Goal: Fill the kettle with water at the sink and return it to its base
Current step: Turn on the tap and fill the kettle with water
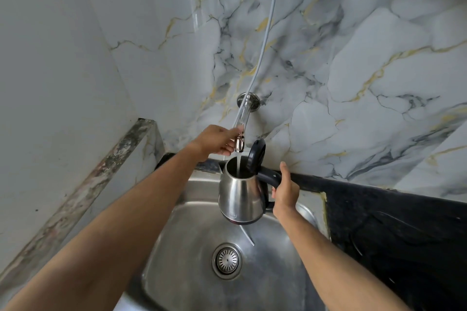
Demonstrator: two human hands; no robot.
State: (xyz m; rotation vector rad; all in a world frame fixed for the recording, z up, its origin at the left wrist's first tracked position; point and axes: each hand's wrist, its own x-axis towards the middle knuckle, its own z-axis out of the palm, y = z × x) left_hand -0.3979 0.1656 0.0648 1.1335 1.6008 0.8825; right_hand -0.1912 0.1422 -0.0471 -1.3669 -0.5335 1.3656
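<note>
A stainless steel kettle (238, 193) with a black handle hangs over the steel sink (192, 235). Its black lid (257, 153) stands flipped up. My right hand (285, 190) grips the handle and holds the kettle upright in the air. A thin stream of water falls from the wall tap (239, 142) straight into the kettle's mouth. My left hand (218, 140) is closed around the tap's knob, just above and left of the kettle. The kettle's base is not in view.
The sink's round drain strainer (226, 261) lies below the kettle. A black countertop (394, 225) runs to the right of the sink. A marble wall (328, 58) stands behind, and a thin grey cord (267, 33) hangs down it to the tap. A tiled ledge (101, 171) borders the left.
</note>
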